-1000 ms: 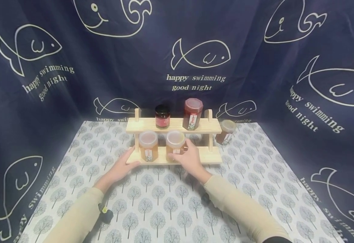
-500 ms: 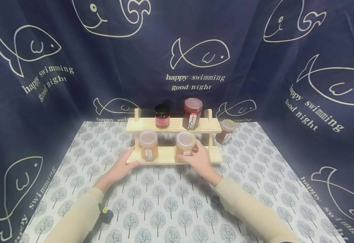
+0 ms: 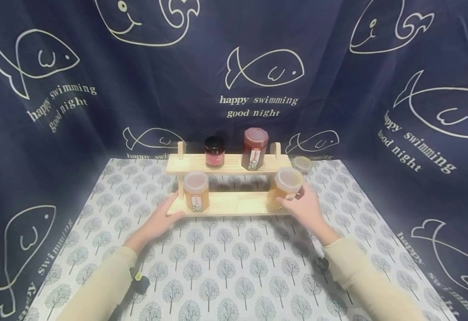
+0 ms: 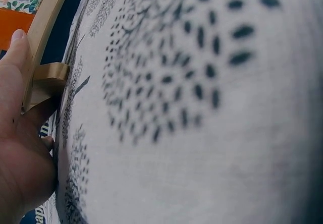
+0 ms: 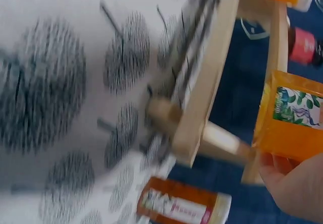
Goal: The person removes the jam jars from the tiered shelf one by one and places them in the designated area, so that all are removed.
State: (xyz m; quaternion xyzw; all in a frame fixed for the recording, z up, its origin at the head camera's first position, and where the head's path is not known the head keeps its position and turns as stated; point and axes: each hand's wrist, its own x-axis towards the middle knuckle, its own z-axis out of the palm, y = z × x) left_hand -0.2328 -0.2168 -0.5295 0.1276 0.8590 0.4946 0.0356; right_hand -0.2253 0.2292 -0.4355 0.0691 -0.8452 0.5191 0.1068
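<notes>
My right hand (image 3: 308,211) grips an amber honey jar (image 3: 285,185) with a pale lid, at the right end of the wooden two-tier rack (image 3: 235,203). The jar is tilted; in the right wrist view it appears off the lower board, its label facing the camera. A matching honey jar (image 3: 196,196) stands upright on the left of the lower board. At the rack's left end my left hand (image 3: 157,223) holds the lower board, thumb along its front; some fingers are hidden behind the wood.
On the upper board stand a small black-lidded jar (image 3: 215,152) and a tall dark red jar (image 3: 254,149). Another jar (image 5: 181,201) stands on the tree-print tablecloth (image 3: 225,267) right of the rack. A dark blue fish-print curtain (image 3: 169,89) hangs behind.
My right hand has carried the honey jar rightward from the middle of the lower board to its right end, where it now tilts. My left hand has stayed on the rack.
</notes>
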